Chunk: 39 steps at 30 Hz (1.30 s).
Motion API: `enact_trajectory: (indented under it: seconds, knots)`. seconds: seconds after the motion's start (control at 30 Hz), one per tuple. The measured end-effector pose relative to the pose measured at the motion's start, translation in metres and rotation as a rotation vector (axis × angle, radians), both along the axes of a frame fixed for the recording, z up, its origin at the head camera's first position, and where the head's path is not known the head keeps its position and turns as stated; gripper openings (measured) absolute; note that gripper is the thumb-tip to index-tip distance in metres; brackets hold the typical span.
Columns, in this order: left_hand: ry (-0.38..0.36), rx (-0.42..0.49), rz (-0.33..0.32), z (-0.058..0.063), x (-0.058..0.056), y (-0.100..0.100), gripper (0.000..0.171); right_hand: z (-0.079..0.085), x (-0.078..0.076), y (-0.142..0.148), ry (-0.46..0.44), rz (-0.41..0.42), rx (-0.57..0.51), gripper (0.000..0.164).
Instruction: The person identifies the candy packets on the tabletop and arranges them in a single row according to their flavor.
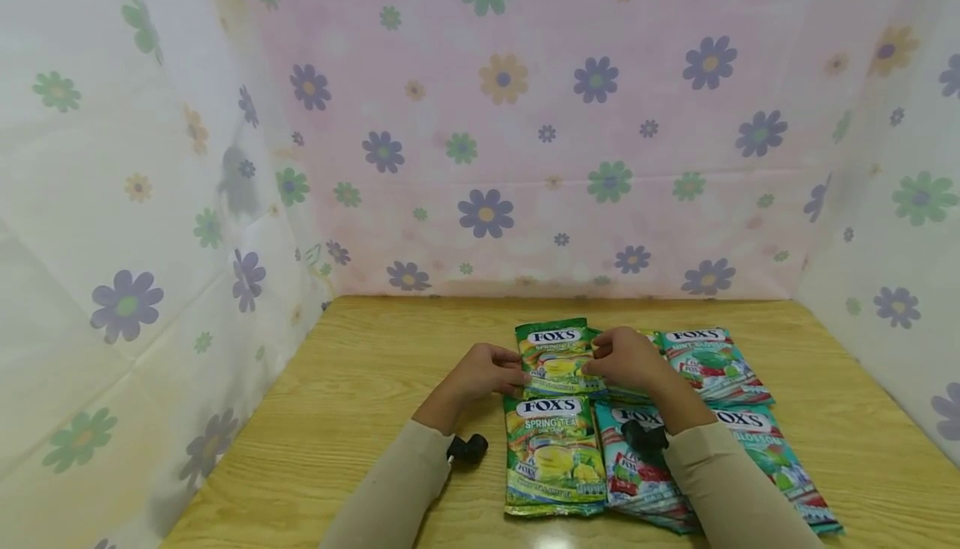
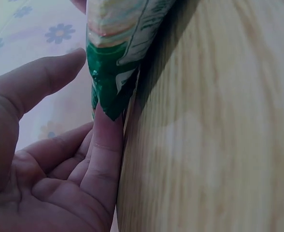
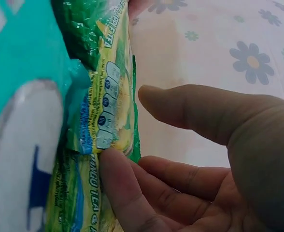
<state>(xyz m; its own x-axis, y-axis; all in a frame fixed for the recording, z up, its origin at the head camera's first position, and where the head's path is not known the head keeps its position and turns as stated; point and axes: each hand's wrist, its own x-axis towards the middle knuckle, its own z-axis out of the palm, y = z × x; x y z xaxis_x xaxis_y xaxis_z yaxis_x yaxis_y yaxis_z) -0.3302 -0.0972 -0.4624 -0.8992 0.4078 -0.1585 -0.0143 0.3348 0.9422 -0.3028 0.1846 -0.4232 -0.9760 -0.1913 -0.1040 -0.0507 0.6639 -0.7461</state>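
A green and yellow Fox's Spring Tea candy bag (image 1: 553,355) lies face up between both hands. My left hand (image 1: 478,378) touches its left edge; in the left wrist view, an extended finger (image 2: 106,145) meets the bag's green corner (image 2: 108,72), with the thumb tip beside it. My right hand (image 1: 630,359) is at the bag's right side, its fingertips at the edge. In the right wrist view, the right thumb (image 3: 180,104) stands apart from the packaging while a finger touches the yellow edge (image 3: 96,140).
Another Spring Tea bag (image 1: 553,457) lies just in front. Teal Mint Blossom bags (image 1: 712,366) lie to the right, one teal bag (image 1: 637,474) partly under the right forearm. A further green bag (image 1: 651,337) is mostly hidden behind the right hand. Flowered cloth (image 1: 525,157) surrounds the wooden table (image 1: 360,382).
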Motion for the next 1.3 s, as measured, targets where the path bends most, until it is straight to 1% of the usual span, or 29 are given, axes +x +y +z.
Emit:
enact_trajectory:
  seconds: [0.1,0.2,0.27,0.33,0.4,0.43,0.5,0.57,0.63,0.7,0.83,0.97,1.13,1.3]
  knots:
    - [0.003,0.007,-0.003,0.0,0.0,0.001,0.058,-0.002,-0.001,-0.001,0.002,-0.007,0.005,0.069]
    - [0.001,0.009,-0.005,-0.001,-0.001,0.001,0.058,-0.004,-0.003,-0.001,0.023,-0.018,0.03,0.067]
    - [0.002,0.012,-0.004,-0.002,-0.001,0.001,0.058,-0.006,-0.005,-0.002,0.034,-0.018,0.05,0.053]
    - [0.001,0.015,-0.003,-0.003,-0.001,0.0,0.056,-0.007,-0.007,-0.003,0.04,-0.016,0.062,0.034]
    - [0.0,0.022,-0.001,-0.004,-0.001,0.0,0.055,-0.008,-0.007,-0.004,0.046,-0.019,0.06,0.025]
    - [0.001,0.027,0.0,-0.004,-0.001,0.0,0.054,-0.008,-0.007,-0.004,0.048,-0.015,0.06,0.023]
    - [-0.004,0.036,0.004,-0.004,-0.002,0.0,0.054,-0.008,-0.006,-0.004,0.058,-0.013,0.059,0.028]
    - [-0.01,0.046,0.007,-0.003,-0.002,0.0,0.053,-0.007,-0.005,-0.004,0.075,-0.014,0.065,0.045]
    - [-0.018,0.053,0.015,-0.002,-0.002,0.001,0.054,-0.006,-0.004,-0.004,0.079,-0.015,0.07,0.052]
    - [-0.028,0.054,0.024,-0.002,-0.003,0.001,0.054,-0.006,-0.004,-0.005,0.079,-0.024,0.065,0.054]
    - [-0.042,0.058,0.041,-0.001,-0.004,0.001,0.057,-0.005,-0.003,-0.008,0.07,-0.043,0.026,0.051]
    - [-0.041,0.071,0.045,0.0,-0.002,-0.002,0.058,-0.005,-0.001,-0.012,0.064,-0.053,-0.013,0.052]
    - [0.007,0.069,0.044,0.003,-0.001,-0.01,0.059,-0.001,0.0,-0.016,0.064,-0.063,-0.063,0.052]
    - [0.063,0.046,0.049,0.01,-0.002,-0.02,0.061,0.002,-0.003,-0.025,0.069,-0.061,-0.101,0.052]
